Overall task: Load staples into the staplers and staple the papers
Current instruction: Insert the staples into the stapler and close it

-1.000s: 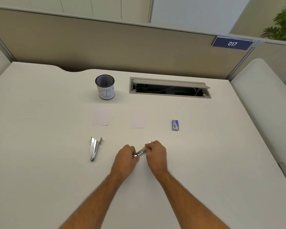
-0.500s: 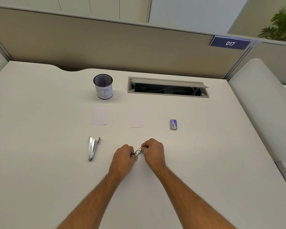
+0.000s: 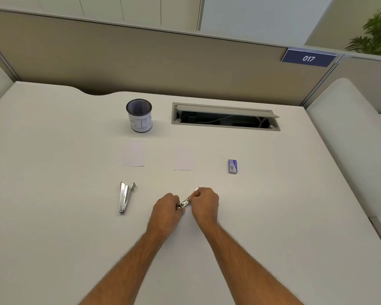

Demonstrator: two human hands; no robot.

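A small silver stapler [image 3: 186,202] is held between both hands at the desk's near centre. My left hand [image 3: 165,209] grips its near end, and my right hand [image 3: 205,202] curls round its far end; most of it is hidden by the fingers. A second silver stapler [image 3: 125,197] lies on the desk to the left, its arm swung open. Two small white paper slips [image 3: 134,153] [image 3: 183,159] lie flat further back. A small blue staple box [image 3: 232,166] sits to the right of them.
A mesh cup labelled BIN [image 3: 139,115] stands behind the left slip. An open cable hatch [image 3: 226,117] is set into the white desk [image 3: 53,216] at the back. A beige partition runs behind, and a white divider [image 3: 350,133] borders the right side.
Both hands stay closed on the small stapler at the same spot on the desk. The other objects have not moved.
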